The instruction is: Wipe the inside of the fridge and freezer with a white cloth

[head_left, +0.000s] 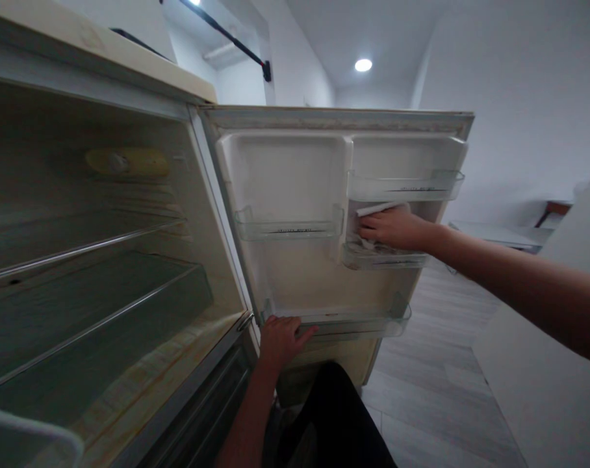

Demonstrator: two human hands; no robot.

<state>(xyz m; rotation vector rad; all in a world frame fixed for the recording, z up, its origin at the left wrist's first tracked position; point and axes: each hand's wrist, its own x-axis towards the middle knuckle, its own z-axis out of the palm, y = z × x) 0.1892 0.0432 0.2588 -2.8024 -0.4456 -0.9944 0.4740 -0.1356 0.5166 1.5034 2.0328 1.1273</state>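
Observation:
An open fridge door (285, 175) with clear plastic shelves stands in front of me. My right hand (390, 227) is closed round a white cloth (373, 209) and presses it against the inner panel, just above the middle right door shelf (385, 261). My left hand (281, 335) rests on the left end of the bottom door shelf (353, 327), its fingers over the rim and the thumb apart; nothing is seen in it. The upper right shelf (407, 188) and the left shelf (290, 229) show no items.
On the left is the fridge interior with glass shelves (95, 325) and a yellowed lamp cover (127, 161). My dark-clothed knee (334, 416) is below the door. Grey floor (422, 383) and a white panel (553, 331) lie to the right.

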